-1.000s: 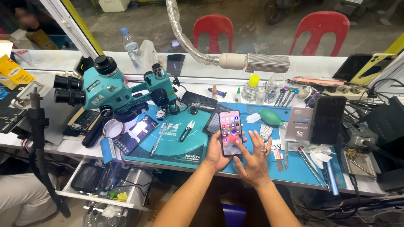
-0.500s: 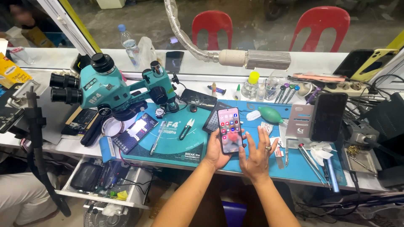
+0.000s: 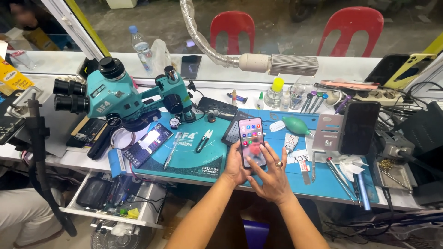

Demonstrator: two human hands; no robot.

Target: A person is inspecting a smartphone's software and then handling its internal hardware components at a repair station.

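Left hand (image 3: 236,167) cradles a slim black smartphone with a lit screen (image 3: 252,141) from beneath, fingers closed round its lower edge, tilting it up toward the wearer above the blue work mat (image 3: 295,168). Right hand (image 3: 272,177), fingers spread and holding nothing, rests fingertips on the glass, apparently to operate it. Teal stereo microscope (image 3: 120,99) stands well left, unused.

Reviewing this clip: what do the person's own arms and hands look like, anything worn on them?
Both forearms are bare, with no sleeves, gloves or watch in view. The right hand wears a ring with a pale top on one finger. The left hand shows no ring or other covering, though part of it is hidden.
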